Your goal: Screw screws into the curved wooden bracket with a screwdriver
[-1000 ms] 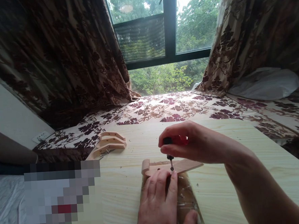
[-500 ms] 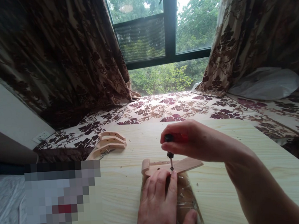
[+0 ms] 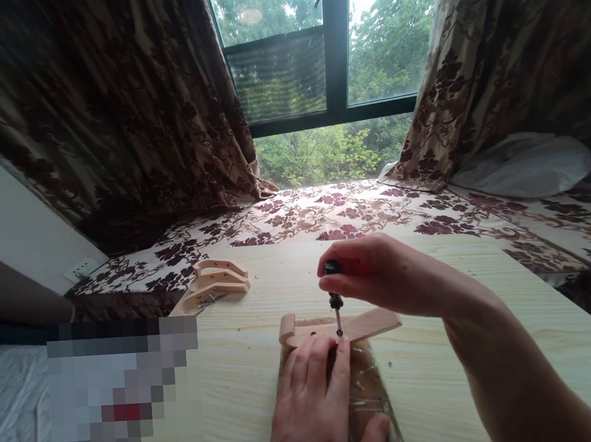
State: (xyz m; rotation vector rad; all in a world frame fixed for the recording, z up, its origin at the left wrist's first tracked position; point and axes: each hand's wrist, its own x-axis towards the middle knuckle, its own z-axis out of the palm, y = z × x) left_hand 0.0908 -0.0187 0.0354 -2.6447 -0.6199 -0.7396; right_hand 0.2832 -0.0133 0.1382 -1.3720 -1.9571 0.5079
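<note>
My right hand [image 3: 379, 272] is closed around the handle of a screwdriver [image 3: 335, 301], which stands upright with its tip down on a hole or screw in a pale wooden piece [image 3: 372, 323]. The exact contact at the tip is too small to make out. With fingers stretched out, my left hand [image 3: 310, 390] lies flat, its fingertips on the near edge of that wooden piece beside the screwdriver tip. Beneath my palm and the wood is a brown block wrapped in clear plastic [image 3: 367, 373]; its near part is mostly covered by the hand.
Shaped wooden pieces with holes [image 3: 221, 277] stand at the table's left, with several screws [image 3: 211, 300] next to them. The pale wooden table [image 3: 449, 371] borders a flower-patterned ledge [image 3: 345, 211] under the window. A translucent plastic bag [image 3: 527, 163] rests at the right.
My right hand has shifted very slightly on the screwdriver, showing more of the handle's black end. My left hand and the wooden piece stay put.
</note>
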